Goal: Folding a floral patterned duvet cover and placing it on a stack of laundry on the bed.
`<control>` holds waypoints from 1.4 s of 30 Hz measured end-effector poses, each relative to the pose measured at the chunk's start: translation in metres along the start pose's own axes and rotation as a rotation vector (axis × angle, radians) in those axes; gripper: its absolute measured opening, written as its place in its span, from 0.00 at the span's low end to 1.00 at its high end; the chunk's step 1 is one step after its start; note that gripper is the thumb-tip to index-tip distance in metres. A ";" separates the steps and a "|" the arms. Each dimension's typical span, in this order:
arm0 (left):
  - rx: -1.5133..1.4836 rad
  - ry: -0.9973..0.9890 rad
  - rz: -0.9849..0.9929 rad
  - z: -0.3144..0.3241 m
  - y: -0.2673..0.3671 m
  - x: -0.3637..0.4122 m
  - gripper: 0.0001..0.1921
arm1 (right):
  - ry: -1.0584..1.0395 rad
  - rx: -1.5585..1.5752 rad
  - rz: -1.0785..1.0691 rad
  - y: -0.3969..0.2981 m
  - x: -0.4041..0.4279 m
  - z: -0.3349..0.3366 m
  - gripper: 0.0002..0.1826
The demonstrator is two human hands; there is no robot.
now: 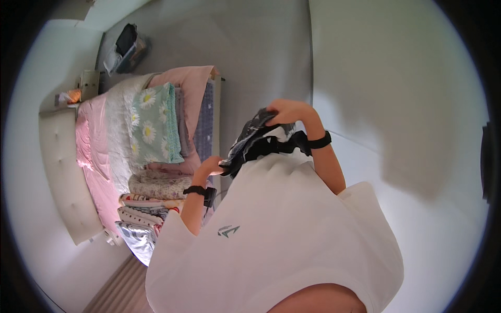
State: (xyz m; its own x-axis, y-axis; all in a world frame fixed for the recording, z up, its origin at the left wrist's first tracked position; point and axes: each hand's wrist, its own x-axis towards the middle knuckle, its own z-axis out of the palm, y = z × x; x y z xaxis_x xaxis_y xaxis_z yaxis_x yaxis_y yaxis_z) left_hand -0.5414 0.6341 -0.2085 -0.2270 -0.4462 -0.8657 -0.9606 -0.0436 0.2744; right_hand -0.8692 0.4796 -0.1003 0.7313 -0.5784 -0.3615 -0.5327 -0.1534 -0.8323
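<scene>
A dark garment [250, 135] with black and grey patterned cloth and some white is bunched in front of my waist. My right hand [289, 112] grips its upper right end, fingers curled over the cloth. At its lower left end, my left hand [212, 166] pinches the edge. The fabric sags between the two hands, and its lower part partly hides behind my white T-shirt [282, 219]. Each wrist wears a black strap; the left strap [195, 190] carries a small dark device.
To my left stands a bed with a padded headboard [66, 176] and pink bedding [96, 137]. Folded on it are a green daisy-print quilt [150, 129], a floral quilt [160, 186] and several patterned fabrics [137, 217]. A filled bin [127, 54] stands on the grey floor [254, 39] beyond.
</scene>
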 end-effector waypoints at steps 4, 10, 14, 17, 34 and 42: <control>-0.209 0.358 0.144 -0.043 0.031 0.048 0.17 | -0.045 -0.169 -0.173 -0.002 0.040 -0.059 0.18; -0.346 0.756 0.086 -0.159 0.069 0.128 0.12 | 0.186 -0.135 -0.030 0.023 0.096 -0.163 0.21; -0.760 1.038 -0.065 -0.244 0.004 0.190 0.14 | 0.571 -0.198 0.180 0.066 0.130 -0.257 0.23; -1.141 0.843 0.004 -0.361 0.043 0.176 0.11 | 0.743 -0.302 0.312 0.127 0.136 -0.300 0.19; -0.390 0.749 0.079 -0.610 0.026 0.229 0.17 | 0.747 -0.244 0.316 0.140 0.374 -0.520 0.09; -0.390 1.296 0.158 -0.757 0.048 0.225 0.15 | 0.906 -0.151 -0.240 0.122 0.484 -0.639 0.10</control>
State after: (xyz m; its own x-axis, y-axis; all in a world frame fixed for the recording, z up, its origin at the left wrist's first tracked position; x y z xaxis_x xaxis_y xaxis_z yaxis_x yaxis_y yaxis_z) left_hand -0.5168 -0.1447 -0.0729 0.1899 -0.9721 0.1378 -0.7824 -0.0650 0.6194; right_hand -0.8524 -0.3312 -0.1086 0.2532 -0.9097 0.3291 -0.5069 -0.4146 -0.7558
